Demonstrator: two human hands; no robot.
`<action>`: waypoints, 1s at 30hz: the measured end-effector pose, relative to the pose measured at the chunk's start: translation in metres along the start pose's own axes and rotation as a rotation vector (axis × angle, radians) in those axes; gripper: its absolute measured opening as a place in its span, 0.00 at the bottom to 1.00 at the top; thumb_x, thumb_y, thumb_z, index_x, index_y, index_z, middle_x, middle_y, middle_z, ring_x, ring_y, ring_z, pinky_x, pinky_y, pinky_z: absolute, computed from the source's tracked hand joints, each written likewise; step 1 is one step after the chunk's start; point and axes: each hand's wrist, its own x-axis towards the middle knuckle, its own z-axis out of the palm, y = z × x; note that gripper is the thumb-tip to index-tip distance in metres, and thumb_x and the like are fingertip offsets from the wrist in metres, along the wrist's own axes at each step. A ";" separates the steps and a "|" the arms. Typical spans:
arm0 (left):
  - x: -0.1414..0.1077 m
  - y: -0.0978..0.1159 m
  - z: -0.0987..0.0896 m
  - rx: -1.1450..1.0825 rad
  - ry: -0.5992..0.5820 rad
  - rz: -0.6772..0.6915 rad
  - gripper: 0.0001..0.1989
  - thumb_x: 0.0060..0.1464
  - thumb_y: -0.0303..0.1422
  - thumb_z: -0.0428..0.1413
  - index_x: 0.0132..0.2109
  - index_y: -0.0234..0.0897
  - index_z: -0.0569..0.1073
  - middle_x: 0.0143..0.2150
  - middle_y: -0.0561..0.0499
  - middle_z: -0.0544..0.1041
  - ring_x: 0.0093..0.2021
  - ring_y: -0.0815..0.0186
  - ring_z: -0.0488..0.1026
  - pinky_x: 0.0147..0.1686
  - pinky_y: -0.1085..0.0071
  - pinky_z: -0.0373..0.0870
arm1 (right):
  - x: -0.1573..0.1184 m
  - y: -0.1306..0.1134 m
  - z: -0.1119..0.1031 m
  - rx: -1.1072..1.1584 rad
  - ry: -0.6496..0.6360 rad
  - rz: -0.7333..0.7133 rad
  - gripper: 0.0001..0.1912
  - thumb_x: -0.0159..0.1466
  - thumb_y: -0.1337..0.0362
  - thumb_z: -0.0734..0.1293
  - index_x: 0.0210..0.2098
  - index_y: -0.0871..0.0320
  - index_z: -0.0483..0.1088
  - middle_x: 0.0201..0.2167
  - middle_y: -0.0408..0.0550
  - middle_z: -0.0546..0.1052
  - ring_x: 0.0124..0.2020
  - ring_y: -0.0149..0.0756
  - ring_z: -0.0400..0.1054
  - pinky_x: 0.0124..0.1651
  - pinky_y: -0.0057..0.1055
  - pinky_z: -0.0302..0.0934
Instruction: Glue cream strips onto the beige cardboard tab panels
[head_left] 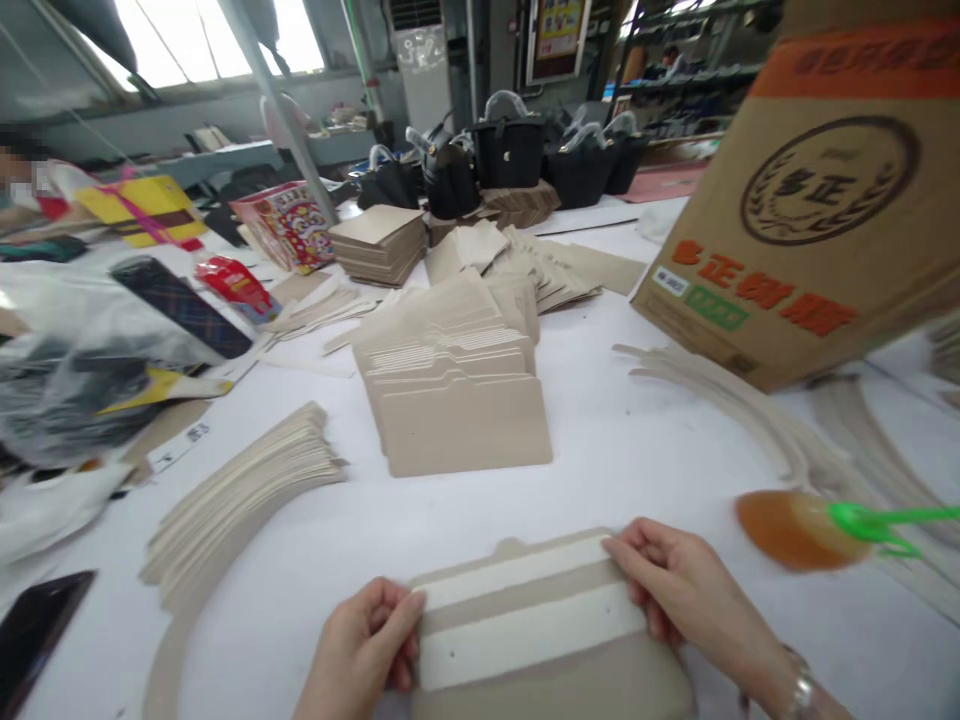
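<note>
A beige panel [555, 690] with rounded corners and a small tab on its top edge lies in front of me. Across it run two white strips, an upper white strip [517, 577] and a lower white strip [532, 638] with small dark dots near its ends. My left hand [367, 645] pinches the upper strip's left end at the panel's edge, thumb on top. At the other end, my right hand [675, 575] has thumb and fingers closed on the strip's right corner. The fingers under the edges are partly hidden.
Overlapping beige panels [465, 425] stand in a row ahead. A fanned stack of strips [247, 500] lies left, a phone [41, 640] nearer. On the right are a bottle of amber liquid [802, 530], loose strips [712, 390] and a large carton [810, 220]. Black bags [510, 150] stand behind.
</note>
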 end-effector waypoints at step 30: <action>-0.010 0.005 -0.006 0.264 0.126 0.297 0.13 0.55 0.44 0.50 0.33 0.39 0.68 0.22 0.57 0.65 0.23 0.69 0.62 0.24 0.73 0.58 | 0.021 0.031 -0.008 -0.070 0.045 -0.086 0.24 0.58 0.39 0.58 0.27 0.54 0.61 0.05 0.37 0.59 0.06 0.27 0.49 0.11 0.22 0.42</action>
